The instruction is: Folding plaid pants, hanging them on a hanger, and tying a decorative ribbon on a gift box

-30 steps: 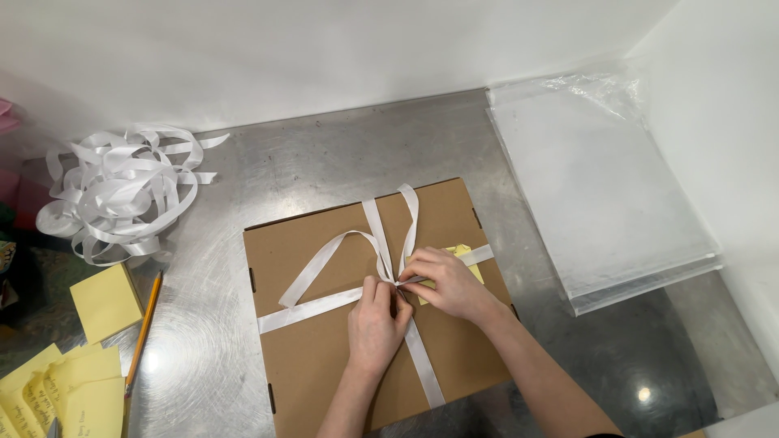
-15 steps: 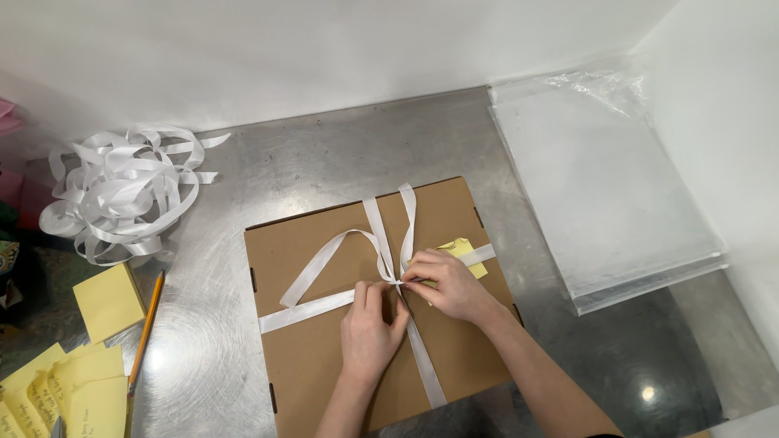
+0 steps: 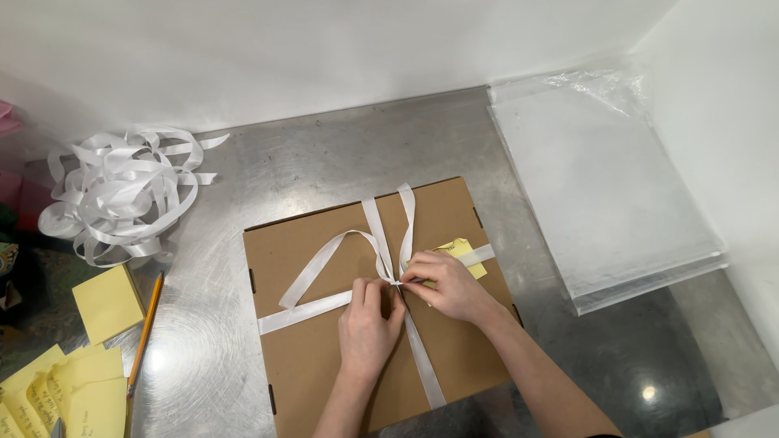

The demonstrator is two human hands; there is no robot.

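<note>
A flat brown cardboard box (image 3: 308, 365) lies on the steel table (image 3: 324, 162). A white ribbon (image 3: 320, 264) crosses it both ways and meets near the box's middle, with one loop lying to the left and two ends running toward the far edge. My left hand (image 3: 367, 326) presses on the crossing with its fingers pinching the ribbon there. My right hand (image 3: 446, 284) pinches the ribbon at the same knot from the right. A small yellow note (image 3: 464, 249) sits on the box, partly under my right hand.
A heap of loose white ribbon (image 3: 122, 191) lies at the back left. A yellow notepad (image 3: 107, 302), a pencil (image 3: 144, 337) and several yellow slips (image 3: 57, 393) lie at the left edge. A stack of clear plastic bags (image 3: 600, 186) sits at the right, by the wall.
Both hands stay on the knot; their fingers have shifted only slightly. The box and ribbon have not moved.
</note>
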